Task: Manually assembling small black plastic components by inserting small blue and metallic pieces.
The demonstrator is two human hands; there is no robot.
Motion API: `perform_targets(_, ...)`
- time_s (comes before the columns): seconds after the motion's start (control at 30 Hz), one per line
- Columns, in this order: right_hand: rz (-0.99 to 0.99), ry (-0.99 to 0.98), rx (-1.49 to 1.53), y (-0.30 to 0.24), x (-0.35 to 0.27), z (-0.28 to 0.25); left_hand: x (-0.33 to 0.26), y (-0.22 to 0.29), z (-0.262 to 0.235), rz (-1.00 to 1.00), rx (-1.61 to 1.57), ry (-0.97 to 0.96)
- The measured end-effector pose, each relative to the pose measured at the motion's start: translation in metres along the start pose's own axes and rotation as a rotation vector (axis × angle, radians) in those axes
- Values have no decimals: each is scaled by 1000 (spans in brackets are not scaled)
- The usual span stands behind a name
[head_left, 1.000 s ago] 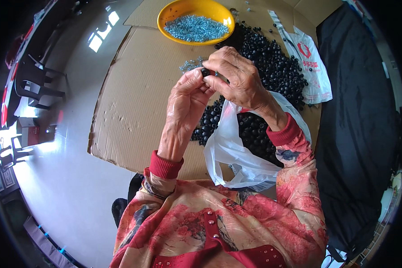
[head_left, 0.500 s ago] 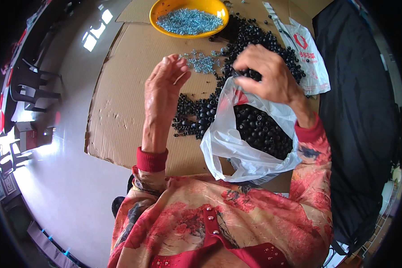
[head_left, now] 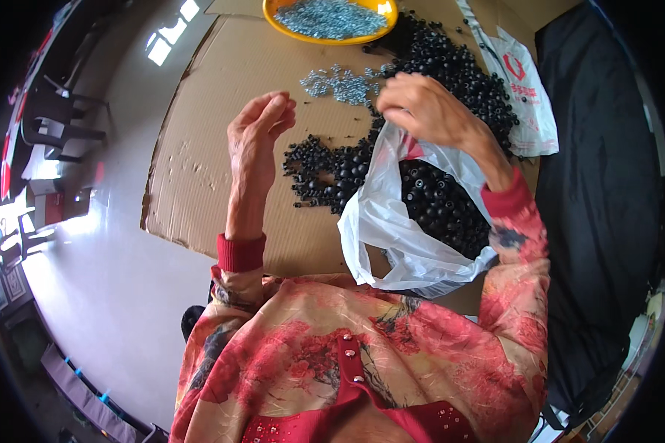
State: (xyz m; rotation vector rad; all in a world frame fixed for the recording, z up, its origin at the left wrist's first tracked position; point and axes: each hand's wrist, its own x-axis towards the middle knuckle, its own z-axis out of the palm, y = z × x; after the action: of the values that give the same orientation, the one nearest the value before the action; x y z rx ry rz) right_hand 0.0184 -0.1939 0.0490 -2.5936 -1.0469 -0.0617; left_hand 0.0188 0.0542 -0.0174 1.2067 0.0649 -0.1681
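Note:
My left hand (head_left: pixel 260 122) hovers over the cardboard with thumb and fingers pinched together; anything between them is too small to make out. Above the white plastic bag (head_left: pixel 377 236), my right hand (head_left: pixel 436 111) is closed, its fingertips pointing left and hiding what they may hold. Inside the bag lie many round black bead-like pieces (head_left: pixel 443 207). More of the black pieces (head_left: pixel 340 171) are heaped left of the bag, and a larger heap (head_left: pixel 465 81) spreads beyond my right hand. Small clear bluish pieces (head_left: pixel 341 84) lie in a patch between my hands.
At the far edge stands a yellow bowl (head_left: pixel 332 40) full of the clear bluish pieces. A flattened white bag with red print (head_left: pixel 528 103) lies at the right. Brown cardboard (head_left: pixel 199 162) covers the work surface. Black fabric (head_left: pixel 591 221) hangs along the right; dark chairs (head_left: pixel 59 122) stand at left.
My left hand has shifted slightly left and its fingers have drawn into a pinch. The right hand's thumb and fingers have come together. The view has tilted a little.

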Motion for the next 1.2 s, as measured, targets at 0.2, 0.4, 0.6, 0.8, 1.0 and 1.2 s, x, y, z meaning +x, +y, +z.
perform_targets(0.2, 223, 13, -30, 65, 0, 39, -9, -22, -20, 96, 264, 36)
perform_targets(0.4, 164, -53, -18, 66, -6, 54, -20, -42, -21, 124, 306, 100)
perform_targets(0.6, 125, -171, -157, 57, -6, 54, -20, -53, 2, 95, 353, -45)
perform_targets(0.8, 38, -39, -255, 68, -11, 60, -34, -42, 30, 634, 918, -261)
perform_targets(1.0, 266, -205, 331, 31, -26, 22, -50, -42, 46, 746, 925, -643)
perform_targets(1.2, 441, -273, 510, 24, -57, 0, -63, -36, 57, 633, 773, -755)
